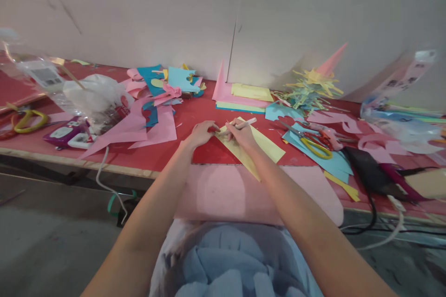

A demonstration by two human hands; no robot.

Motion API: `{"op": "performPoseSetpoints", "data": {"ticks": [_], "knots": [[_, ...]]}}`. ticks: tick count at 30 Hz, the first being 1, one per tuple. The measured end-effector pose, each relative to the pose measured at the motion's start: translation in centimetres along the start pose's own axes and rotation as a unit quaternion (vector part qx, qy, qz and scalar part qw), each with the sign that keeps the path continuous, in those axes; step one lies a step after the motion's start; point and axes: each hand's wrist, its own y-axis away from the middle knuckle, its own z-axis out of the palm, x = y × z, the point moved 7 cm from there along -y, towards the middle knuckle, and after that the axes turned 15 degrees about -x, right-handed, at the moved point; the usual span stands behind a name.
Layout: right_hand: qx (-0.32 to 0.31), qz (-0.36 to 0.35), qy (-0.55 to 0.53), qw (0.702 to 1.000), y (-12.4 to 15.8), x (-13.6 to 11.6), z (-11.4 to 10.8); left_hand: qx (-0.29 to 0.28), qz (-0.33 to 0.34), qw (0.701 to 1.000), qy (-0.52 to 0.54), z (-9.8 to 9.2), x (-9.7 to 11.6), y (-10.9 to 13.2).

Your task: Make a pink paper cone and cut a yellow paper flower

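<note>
A yellow paper sheet (265,145) lies slanted on the red table (202,116) in front of me. My left hand (201,133) presses on the sheet's upper left corner, fingers bent, with something small and red at its fingertips. My right hand (241,132) rests on the same sheet and holds a white pen (245,123) with its tip pointing left toward the left hand. A large pink sheet (240,191) hangs over the table's near edge under my forearms.
Scissors with yellow and red handles (315,143) lie on blue paper to the right. Pink and blue paper scraps (153,102), a plastic bag (94,95) and yellow-handled scissors (29,120) sit left. A stack of coloured sheets (244,95), paper cut-outs (311,86) and a cardboard wall (174,14) stand behind.
</note>
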Motion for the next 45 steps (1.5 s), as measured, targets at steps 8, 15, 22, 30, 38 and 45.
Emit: {"op": "performPoseSetpoints", "data": {"ticks": [8,15,22,30,38,45], "knots": [[0.025,0.004,0.039,0.999,0.1,0.2,-0.4,0.005,0.007,1.0,0.004,0.1,-0.1,0.0],[0.066,0.007,0.046,0.997,0.5,0.2,-1.0,-0.002,-0.003,1.0,-0.003,0.0,0.0,0.2],[0.098,0.029,0.034,0.994,0.6,0.3,-1.5,0.0,-0.004,1.0,0.004,-0.1,0.0,0.2],[0.096,0.03,0.039,0.994,0.6,0.3,-1.5,-0.006,-0.007,1.0,-0.007,-0.1,0.3,0.4],[0.105,0.033,0.01,0.994,0.9,0.0,-1.4,-0.006,-0.003,1.0,-0.001,-0.1,0.3,0.3],[0.121,0.032,-0.012,0.992,1.0,0.3,-1.8,-0.001,0.006,1.0,-0.007,-0.2,0.8,0.6]]}}
